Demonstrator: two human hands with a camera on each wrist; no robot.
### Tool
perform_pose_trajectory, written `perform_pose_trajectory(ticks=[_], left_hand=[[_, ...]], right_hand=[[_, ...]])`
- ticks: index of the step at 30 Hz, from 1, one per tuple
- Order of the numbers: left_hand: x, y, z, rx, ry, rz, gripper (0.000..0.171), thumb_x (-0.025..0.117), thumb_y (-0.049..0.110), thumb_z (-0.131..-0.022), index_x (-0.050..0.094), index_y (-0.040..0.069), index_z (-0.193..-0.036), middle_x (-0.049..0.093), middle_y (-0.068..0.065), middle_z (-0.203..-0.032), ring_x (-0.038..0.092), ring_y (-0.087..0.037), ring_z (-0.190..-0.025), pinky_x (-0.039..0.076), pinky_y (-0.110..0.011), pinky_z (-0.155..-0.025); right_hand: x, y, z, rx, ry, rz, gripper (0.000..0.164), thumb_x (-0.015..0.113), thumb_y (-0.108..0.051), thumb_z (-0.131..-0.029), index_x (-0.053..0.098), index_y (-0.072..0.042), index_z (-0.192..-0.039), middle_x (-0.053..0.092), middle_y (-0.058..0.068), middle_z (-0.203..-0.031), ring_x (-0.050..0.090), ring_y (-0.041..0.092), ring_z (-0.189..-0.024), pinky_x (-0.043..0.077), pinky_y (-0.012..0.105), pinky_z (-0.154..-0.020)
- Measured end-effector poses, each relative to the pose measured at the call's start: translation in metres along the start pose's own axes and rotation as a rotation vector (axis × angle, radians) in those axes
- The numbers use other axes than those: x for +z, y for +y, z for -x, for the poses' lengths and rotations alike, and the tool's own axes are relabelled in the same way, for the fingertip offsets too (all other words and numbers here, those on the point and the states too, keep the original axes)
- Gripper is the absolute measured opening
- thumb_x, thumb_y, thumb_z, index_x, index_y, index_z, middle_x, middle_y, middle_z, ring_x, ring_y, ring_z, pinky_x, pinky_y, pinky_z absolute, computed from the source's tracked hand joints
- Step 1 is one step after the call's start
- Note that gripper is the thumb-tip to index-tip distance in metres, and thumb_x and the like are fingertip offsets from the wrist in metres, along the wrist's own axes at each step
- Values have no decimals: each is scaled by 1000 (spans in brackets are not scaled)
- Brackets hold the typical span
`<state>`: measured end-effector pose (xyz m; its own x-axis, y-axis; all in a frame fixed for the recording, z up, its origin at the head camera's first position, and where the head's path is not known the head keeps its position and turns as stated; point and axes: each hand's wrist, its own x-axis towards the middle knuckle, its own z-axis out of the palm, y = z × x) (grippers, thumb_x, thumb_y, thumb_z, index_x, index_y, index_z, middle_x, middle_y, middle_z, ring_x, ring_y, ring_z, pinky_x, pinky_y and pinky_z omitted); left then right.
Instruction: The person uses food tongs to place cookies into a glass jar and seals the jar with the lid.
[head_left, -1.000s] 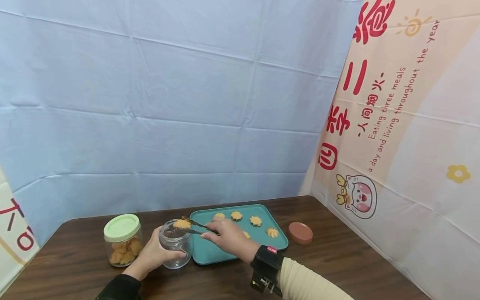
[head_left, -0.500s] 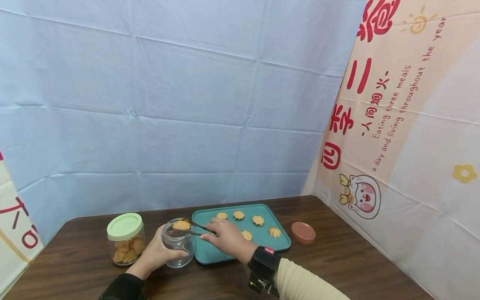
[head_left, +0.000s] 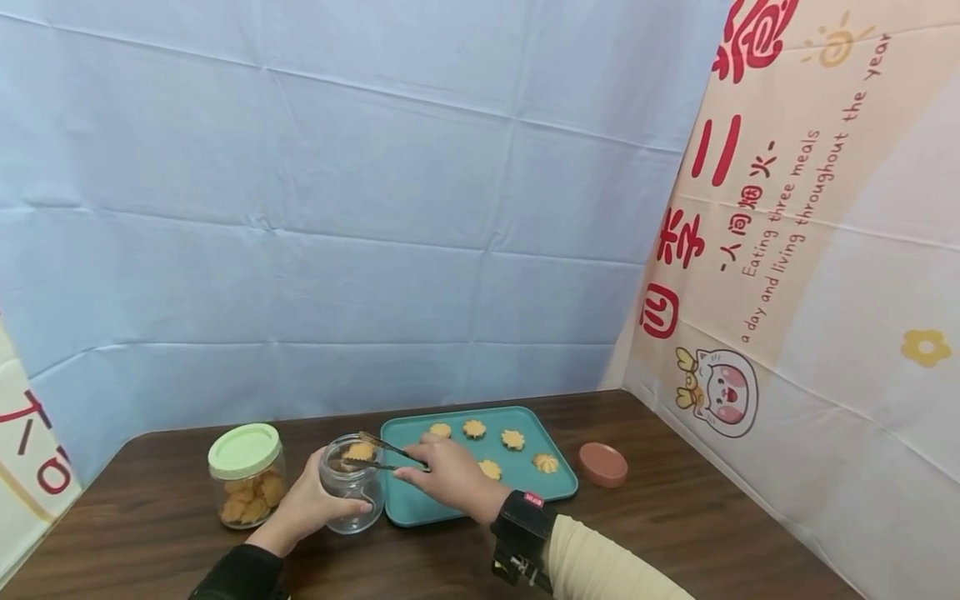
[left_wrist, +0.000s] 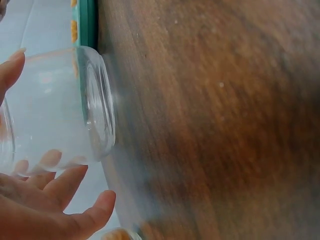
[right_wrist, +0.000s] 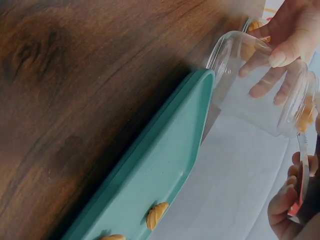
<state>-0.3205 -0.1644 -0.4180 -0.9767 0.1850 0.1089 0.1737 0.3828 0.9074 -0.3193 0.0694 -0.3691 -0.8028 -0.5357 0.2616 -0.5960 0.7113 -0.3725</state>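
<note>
My left hand (head_left: 313, 502) grips a clear jar (head_left: 351, 515) around its side, thumb in front; the jar has no lid on it. In the left wrist view the fingers lie along the wall of the jar (left_wrist: 55, 110). My right hand (head_left: 456, 479) holds a pair of tongs (head_left: 397, 452) with their tips at the jar's mouth. A yellow flower-shaped cookie (head_left: 361, 451) sits between the tong tips, within the jar's rim. The right wrist view shows the right hand (right_wrist: 287, 205) on the tongs and the cookie (right_wrist: 305, 119) at the mouth.
A teal tray (head_left: 420, 510) carrying several cookies lies right of the jar. Left stands a second jar (head_left: 247, 498) of cookies under a green lid (head_left: 243, 450). A reddish-brown lid (head_left: 603, 464) lies on the wooden table (head_left: 675, 517), right of the tray. Cloth hangs behind.
The cookie in the tongs has dipped slightly into the jar's mouth. The left hand keeps its hold on the jar, and the head view has shifted a little.
</note>
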Motion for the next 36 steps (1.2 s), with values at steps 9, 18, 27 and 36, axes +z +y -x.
perform_pose_trajectory(ticks=[9, 18, 27, 36], left_hand=[[1, -1, 4, 34, 13, 5, 103, 86, 13, -73, 14, -12, -143, 43, -31, -131, 53, -41, -114, 47, -51, -90], [0, -3, 3, 24, 3, 10, 104, 86, 13, -74, 12, -12, -144, 37, -38, -136, 55, -42, -112, 50, -48, -87], [1, -3, 1, 27, 24, -30, 105, 86, 13, -73, 12, -13, -143, 40, -37, -135, 54, -42, -112, 49, -49, -88], [5, -6, 4, 9, 20, -49, 105, 86, 17, -74, 12, -12, -144, 41, -36, -136, 53, -42, -115, 50, -49, -87]], right_hand=[[-3, 4, 2, 31, 28, -111, 42, 61, -33, -96, 63, -7, -130, 51, -3, -90, 44, 6, -72, 39, 23, -61], [-13, 16, 16, 7, 88, -122, 42, 61, -33, -96, 64, -6, -128, 53, -2, -93, 46, 11, -72, 38, 25, -60], [-20, 36, 33, 61, 93, -114, 45, 58, -35, -98, 60, -6, -132, 59, 11, -119, 57, 29, -106, 47, 39, -81], [-25, 52, 46, 80, 99, -109, 46, 59, -36, -97, 61, -4, -130, 57, 3, -107, 45, 11, -75, 37, 31, -63]])
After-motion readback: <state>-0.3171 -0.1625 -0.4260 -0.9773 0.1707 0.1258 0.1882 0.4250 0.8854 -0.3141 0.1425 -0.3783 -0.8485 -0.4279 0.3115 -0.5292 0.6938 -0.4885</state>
